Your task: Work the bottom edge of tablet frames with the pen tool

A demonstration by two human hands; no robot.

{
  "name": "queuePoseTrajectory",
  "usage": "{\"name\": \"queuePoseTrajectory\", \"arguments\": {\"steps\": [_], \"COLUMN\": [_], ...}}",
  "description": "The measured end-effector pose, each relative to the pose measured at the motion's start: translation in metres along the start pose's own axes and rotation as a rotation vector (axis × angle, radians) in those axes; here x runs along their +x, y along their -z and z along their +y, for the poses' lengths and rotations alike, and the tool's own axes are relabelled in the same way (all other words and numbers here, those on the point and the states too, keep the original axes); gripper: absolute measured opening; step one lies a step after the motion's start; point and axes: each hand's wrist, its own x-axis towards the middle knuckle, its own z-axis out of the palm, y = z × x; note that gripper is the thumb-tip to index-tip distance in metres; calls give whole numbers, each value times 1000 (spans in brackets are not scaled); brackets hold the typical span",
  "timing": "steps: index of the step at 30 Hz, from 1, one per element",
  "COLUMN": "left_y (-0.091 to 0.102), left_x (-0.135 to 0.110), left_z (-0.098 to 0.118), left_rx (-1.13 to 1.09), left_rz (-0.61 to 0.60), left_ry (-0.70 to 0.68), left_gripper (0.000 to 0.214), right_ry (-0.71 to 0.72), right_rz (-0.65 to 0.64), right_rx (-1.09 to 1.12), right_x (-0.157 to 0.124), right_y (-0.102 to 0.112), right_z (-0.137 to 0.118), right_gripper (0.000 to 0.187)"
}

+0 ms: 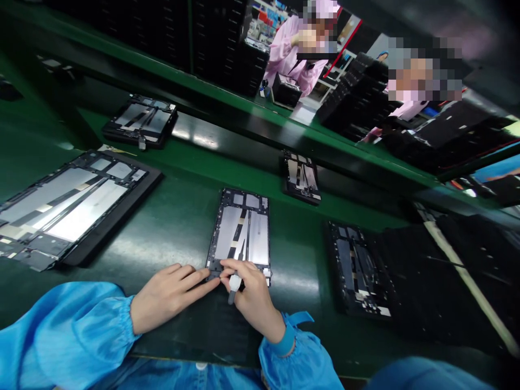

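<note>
An opened tablet (260, 233) lies on the green bench in front of me, its silver back plate and dark ribbon cables showing. My left hand (173, 292) rests with fingers stretched out, the fingertips touching the tablet's lower left edge. Closed fingers of my right hand (252, 290) hold dark tweezers (241, 250) with a white wrap, over the lower part of the tablet. The slim pointed end slants away from me above the plate. Between the thumb and fingertips at the tablet's lower edge, any small part is hidden.
More opened tablets lie around: a large one at left (65, 200), one at back left (140, 120), one at back right (301, 177) and one at right (355, 271). A black sheet-like stack (422, 276) sits far right. Beyond the green rail (227, 89), people in pink work.
</note>
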Motion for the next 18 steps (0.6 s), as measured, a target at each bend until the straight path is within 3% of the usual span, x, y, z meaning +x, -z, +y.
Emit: {"name": "queuePoseTrajectory", "arguments": {"steps": [5, 9, 12, 18], "left_y": [-1, -3, -4, -3], "left_x": [3, 3, 2, 4], "left_z": [3, 4, 4, 4], "left_rx": [-77, -125, -127, -116], "left_rz": [-10, -28, -6, 6], "left_ry": [63, 90, 106, 97], "left_gripper": [43, 42, 43, 43], "right_ry": [-120, -278, -338, -313], "right_rz": [15, -1, 9, 13], "right_rx": [233, 335, 330, 205], "right_x": [-17, -30, -32, -33], "right_y": [16, 14, 7, 6], "right_z": [-6, -8, -7, -3], "right_gripper": [30, 31, 23, 18]}}
